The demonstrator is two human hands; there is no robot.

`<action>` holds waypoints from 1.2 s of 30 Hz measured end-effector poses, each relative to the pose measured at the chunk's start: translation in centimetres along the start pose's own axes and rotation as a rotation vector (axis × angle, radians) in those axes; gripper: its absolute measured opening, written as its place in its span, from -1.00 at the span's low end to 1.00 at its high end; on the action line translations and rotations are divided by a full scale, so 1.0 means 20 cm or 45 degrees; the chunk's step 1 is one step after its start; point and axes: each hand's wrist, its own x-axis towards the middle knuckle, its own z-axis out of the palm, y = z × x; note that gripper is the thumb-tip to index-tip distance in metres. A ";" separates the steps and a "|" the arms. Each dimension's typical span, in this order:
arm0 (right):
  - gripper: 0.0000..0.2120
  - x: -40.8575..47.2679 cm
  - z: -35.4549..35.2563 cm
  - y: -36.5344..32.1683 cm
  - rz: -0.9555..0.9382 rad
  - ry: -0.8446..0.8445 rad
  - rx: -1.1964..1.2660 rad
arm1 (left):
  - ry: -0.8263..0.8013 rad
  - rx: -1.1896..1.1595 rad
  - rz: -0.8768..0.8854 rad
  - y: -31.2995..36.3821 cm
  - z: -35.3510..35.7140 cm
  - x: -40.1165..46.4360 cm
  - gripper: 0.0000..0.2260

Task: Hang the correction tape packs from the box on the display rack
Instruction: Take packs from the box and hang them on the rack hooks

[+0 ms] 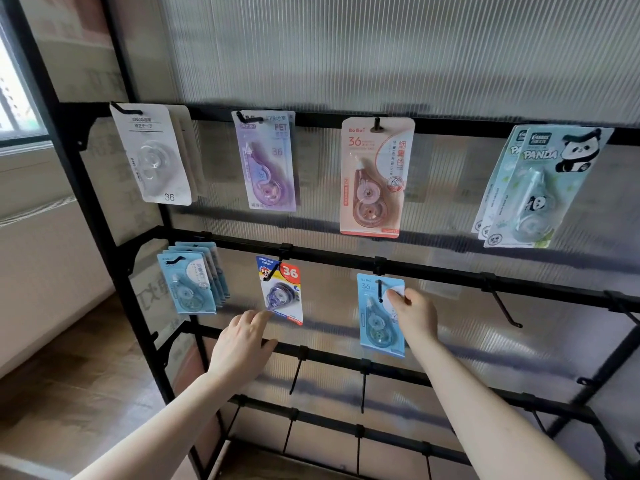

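A black display rack (450, 271) with hooks fills the view. On its second rail hangs a light blue correction tape pack (375, 323) on a hook; my right hand (414, 315) pinches the pack's upper right edge. My left hand (242, 344) reaches toward a red, blue and white pack (282, 292) on the neighbouring hook, its fingertips touching the pack's lower left corner. Several blue packs (190, 282) hang at the left of the same rail. The box is not in view.
The top rail carries a white pack (152, 154), a purple pack (268, 161), a pink pack (375, 174) and panda packs (533, 185). A bare hook (502, 306) juts out right of my right hand. Lower rails hold bare hooks. A wall and wooden floor lie left.
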 end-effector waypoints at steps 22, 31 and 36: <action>-0.72 -0.12 -0.16 0.10 -0.101 0.143 -0.330 | 0.024 0.051 0.021 0.06 -0.04 -0.10 -0.56; -0.69 -0.35 -0.27 0.23 -0.305 0.030 -0.643 | -0.020 0.077 -0.009 0.15 0.00 -0.30 -0.53; -0.64 -0.50 -0.25 0.37 -0.387 -0.062 -0.800 | -0.096 0.022 -0.024 0.16 0.15 -0.44 -0.53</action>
